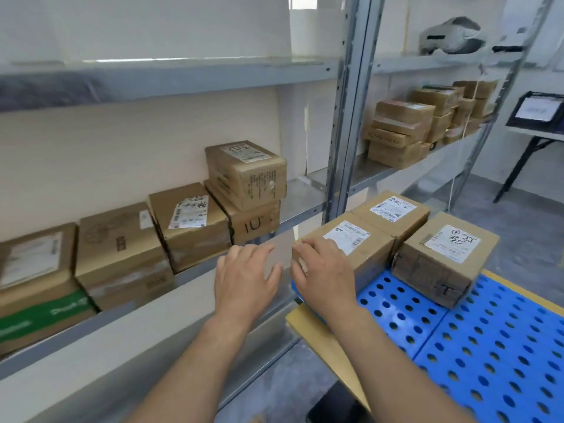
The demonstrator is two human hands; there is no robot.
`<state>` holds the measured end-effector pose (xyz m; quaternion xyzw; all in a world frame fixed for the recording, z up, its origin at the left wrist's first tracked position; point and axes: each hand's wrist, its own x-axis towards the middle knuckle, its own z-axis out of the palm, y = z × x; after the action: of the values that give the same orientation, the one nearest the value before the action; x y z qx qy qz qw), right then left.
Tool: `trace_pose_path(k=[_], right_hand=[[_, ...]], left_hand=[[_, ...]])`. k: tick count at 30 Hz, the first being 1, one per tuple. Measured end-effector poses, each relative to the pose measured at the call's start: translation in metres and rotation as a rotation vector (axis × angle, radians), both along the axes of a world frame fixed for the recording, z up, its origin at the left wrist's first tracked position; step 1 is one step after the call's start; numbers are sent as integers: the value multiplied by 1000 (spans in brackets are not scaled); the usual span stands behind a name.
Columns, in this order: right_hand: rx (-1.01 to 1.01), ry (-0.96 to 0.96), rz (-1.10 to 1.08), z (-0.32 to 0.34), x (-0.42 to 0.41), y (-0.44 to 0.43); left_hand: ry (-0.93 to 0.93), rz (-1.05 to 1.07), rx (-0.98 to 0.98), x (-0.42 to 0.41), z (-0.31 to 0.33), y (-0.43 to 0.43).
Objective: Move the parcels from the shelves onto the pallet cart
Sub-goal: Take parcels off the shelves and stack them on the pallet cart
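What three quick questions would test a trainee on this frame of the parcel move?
1. How many parcels sit on the blue cart?
2. True or false: the left hand grips a parcel.
3. Which parcel does the right hand touch? A: the top one of the shelf stack. B: the front left parcel on the cart. C: the one marked T.
Key: 1. three; 2. false, it is open and holds nothing; 3. B.
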<state>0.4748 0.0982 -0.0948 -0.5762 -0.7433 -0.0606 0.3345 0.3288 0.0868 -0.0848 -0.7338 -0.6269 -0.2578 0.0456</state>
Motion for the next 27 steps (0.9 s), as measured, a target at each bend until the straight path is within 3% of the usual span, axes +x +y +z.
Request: trace_pose_path(k=[7,18,27], right_hand=[[-53,-24,69,1,-30,15],[-239,2,30,20,-44,92],[-338,317,-71,51,-39,176]], left_hand=[[-7,150,-137,-33,-1,1],[-138,186,-163,-57,6,73],[-406,131,-168,-59,35,158]])
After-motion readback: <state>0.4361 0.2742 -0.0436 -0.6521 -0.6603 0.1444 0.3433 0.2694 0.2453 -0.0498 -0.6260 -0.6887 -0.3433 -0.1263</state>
